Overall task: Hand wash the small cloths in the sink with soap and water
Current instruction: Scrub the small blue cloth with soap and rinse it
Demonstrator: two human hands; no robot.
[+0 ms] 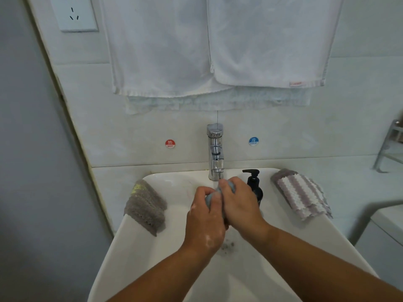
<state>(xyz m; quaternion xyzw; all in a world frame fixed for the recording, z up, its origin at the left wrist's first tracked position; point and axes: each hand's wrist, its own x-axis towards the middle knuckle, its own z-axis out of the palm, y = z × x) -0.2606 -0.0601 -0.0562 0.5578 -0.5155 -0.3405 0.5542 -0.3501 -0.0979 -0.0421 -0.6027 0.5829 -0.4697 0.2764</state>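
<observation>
Fingers [201, 191] of left hand [205, 216] and right hand [239, 203] curled tight round a small blue-grey cloth [209, 199], wadded between them over the sink [170, 192] below the tap [215, 153]; soft, limp, probably wet and soap-slick, best gripped as a whole wad.

From where I stand, the sink [130, 247] sits against the wall, with the faucet [214, 153] at the middle of its back rim and the soap pump bottle [255, 188] just right of it. The left cloth [145, 207] lies over the sink's left rim and the right cloth [302, 192] over the right rim. In front of the faucet, above the drain [227, 245], the left hand [205, 223] and right hand [239, 203] grip a third cloth [210, 198] between them. On the wall behind, the hot label [170, 144] sits left of the faucet and the cold label [253, 141] right. Two towels [157, 46] hang side by side above, with a wall socket [75, 13] to their left. A metal rack [388, 144] stands far right.
</observation>
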